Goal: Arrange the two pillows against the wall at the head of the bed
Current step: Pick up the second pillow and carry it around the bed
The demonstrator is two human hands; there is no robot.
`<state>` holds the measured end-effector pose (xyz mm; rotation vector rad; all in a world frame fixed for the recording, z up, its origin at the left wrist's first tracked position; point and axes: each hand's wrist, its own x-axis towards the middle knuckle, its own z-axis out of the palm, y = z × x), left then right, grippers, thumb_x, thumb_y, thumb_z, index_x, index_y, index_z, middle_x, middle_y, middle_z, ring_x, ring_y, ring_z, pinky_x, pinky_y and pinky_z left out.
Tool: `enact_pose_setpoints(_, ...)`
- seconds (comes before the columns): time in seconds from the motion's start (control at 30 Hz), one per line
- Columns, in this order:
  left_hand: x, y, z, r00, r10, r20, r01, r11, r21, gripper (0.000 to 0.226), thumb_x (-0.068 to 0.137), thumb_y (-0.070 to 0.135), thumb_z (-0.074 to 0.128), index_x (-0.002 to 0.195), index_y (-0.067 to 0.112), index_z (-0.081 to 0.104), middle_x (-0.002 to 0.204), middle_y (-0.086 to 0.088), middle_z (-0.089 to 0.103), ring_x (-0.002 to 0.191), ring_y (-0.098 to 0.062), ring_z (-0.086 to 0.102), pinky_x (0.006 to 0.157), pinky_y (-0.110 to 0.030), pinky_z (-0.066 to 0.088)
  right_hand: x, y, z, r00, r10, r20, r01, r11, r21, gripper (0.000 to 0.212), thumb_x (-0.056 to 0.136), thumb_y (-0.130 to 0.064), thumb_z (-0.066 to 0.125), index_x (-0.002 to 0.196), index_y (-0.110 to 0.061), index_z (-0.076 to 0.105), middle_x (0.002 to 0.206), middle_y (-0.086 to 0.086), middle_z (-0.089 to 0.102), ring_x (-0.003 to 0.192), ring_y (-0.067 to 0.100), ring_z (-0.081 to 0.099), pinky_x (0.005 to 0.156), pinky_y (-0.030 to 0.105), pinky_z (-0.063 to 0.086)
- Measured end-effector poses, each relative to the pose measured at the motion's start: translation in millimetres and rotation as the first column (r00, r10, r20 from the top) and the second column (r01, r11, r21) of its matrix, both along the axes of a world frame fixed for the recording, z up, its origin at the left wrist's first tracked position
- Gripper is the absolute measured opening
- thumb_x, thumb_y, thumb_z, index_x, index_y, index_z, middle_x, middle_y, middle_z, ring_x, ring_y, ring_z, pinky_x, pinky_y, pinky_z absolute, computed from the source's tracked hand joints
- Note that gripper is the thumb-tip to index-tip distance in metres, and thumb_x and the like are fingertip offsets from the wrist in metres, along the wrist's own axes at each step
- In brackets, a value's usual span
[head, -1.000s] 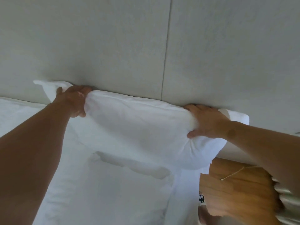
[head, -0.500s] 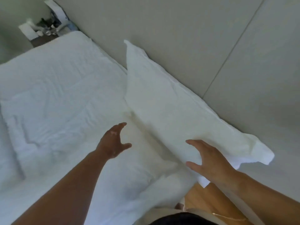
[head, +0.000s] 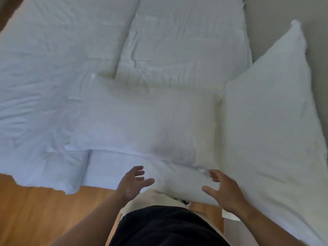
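One white pillow [head: 271,125] leans against the grey wall [head: 284,11] on the right side of the head view. A second white pillow [head: 142,119] lies flat on the bed, just left of the first and touching it. My left hand [head: 133,181] hovers open over the bed's near edge, below the flat pillow. My right hand [head: 223,189] is open too, fingers spread, near the flat pillow's lower right corner. Neither hand holds anything.
A rumpled white duvet [head: 53,68] covers the bed to the left and beyond. Wooden floor [head: 35,213] shows at the lower left. My dark clothing [head: 165,226] fills the bottom centre.
Both hands let go of the first pillow, left leaning on the wall. The view swung left and down, and my open hands now hover by the second pillow.
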<state>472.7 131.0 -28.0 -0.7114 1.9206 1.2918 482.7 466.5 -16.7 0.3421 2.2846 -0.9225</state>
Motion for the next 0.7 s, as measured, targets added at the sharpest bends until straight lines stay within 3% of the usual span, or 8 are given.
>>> enact_pose_setpoints(0.17,21,-14,-17,0.933,0.356,0.056,-0.360,0.921,0.147,0.131,0.030,0.066,0.096,0.143,0.019,0.052,0.133,0.000,0.062,0.116,-0.023,0.066,0.103,-0.046,0.054,-55,-26,4,0.988,0.155,0.010,-0.155,0.988,0.002,0.073,0.080,-0.039,0.084,0.144,-0.020,0.053,0.134,-0.005,0.063,0.118,0.010,0.059,0.099,0.024,0.045)
enact_pose_setpoints(0.3,11,-22,-32,0.839,0.532,0.114,-0.543,0.803,0.247,0.116,0.045,0.052,0.098,0.145,0.020,0.050,0.137,-0.002,0.061,0.119,-0.022,0.064,0.109,-0.048,0.050,-120,-59,10,0.968,0.247,-0.039,-0.245,0.969,0.041,0.073,0.078,-0.039,0.086,0.142,-0.022,0.054,0.130,-0.004,0.065,0.113,0.010,0.061,0.098,0.026,0.047)
enact_pose_setpoints(0.43,-10,-25,-51,0.722,0.671,0.168,-0.686,0.662,0.302,0.127,0.035,0.058,0.101,0.145,0.024,0.047,0.136,0.000,0.062,0.122,-0.022,0.064,0.111,-0.052,0.048,-193,-100,11,0.951,0.298,-0.085,-0.293,0.954,0.067,0.070,0.077,-0.036,0.088,0.138,-0.021,0.057,0.126,-0.003,0.066,0.111,0.012,0.063,0.095,0.026,0.046)
enact_pose_setpoints(0.53,-31,-24,-66,0.598,0.779,0.191,-0.787,0.524,0.327,0.117,0.057,0.040,0.100,0.153,0.019,0.037,0.137,-0.004,0.060,0.127,-0.024,0.061,0.111,-0.048,0.049,-253,-135,6,0.931,0.348,-0.109,-0.340,0.937,0.086,0.073,0.077,-0.037,0.088,0.140,-0.020,0.056,0.127,0.000,0.066,0.110,0.015,0.064,0.094,0.025,0.045)
enact_pose_setpoints(0.7,-75,-19,-88,0.426,0.874,0.234,-0.876,0.335,0.347,0.132,0.050,0.042,0.099,0.159,0.026,0.026,0.147,-0.003,0.048,0.132,-0.027,0.056,0.115,-0.049,0.045,-340,-192,-11,0.889,0.441,-0.124,-0.426,0.895,0.132,0.085,0.077,-0.044,0.086,0.148,-0.019,0.048,0.141,0.004,0.059,0.126,0.018,0.057,0.097,0.026,0.040)
